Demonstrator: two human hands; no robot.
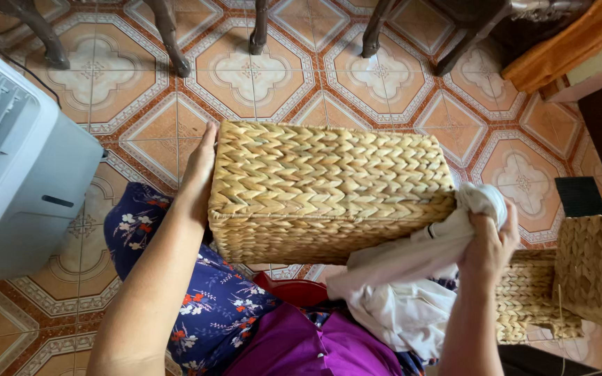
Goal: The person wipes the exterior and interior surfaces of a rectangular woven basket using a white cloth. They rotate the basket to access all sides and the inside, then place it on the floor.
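Observation:
A rectangular woven straw basket (329,188) is held up in front of me, turned so its flat woven side faces the camera. My left hand (200,170) lies flat against the basket's left end. My right hand (489,237) grips a bunched white cloth (412,278) that presses against the basket's right lower edge and hangs down over my lap. My lap is covered by blue floral fabric (210,306) and purple fabric (308,348).
A grey and white appliance (15,160) stands at the left. Dark chair legs (168,35) line the top on the patterned tile floor (371,90). More woven baskets (593,271) sit at the right. A red object (294,289) peeks out below the basket.

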